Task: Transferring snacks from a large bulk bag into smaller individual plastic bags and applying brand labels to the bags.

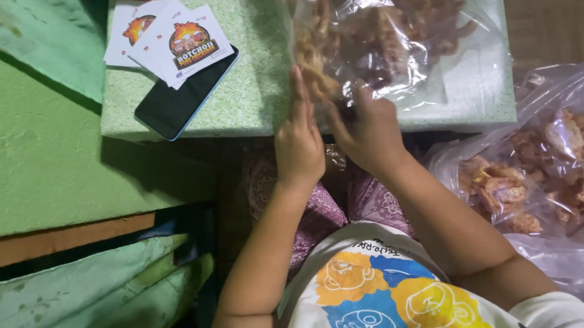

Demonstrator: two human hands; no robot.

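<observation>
Left hand (298,147) flat against filled snack bag (378,39); right hand (369,131) pinches its open edge. Bag unsealed; more bags (541,166) right of the grip, labels (171,38) left

A dark phone (182,95) with a light blue edge is lying on the green patterned table (249,87), near its front edge. A few printed cards (168,39) are resting partly on the phone's upper end, fanned and overlapping. At the right, a large clear bag of fried snacks (542,173) is sitting beside the table, lower down.
</observation>
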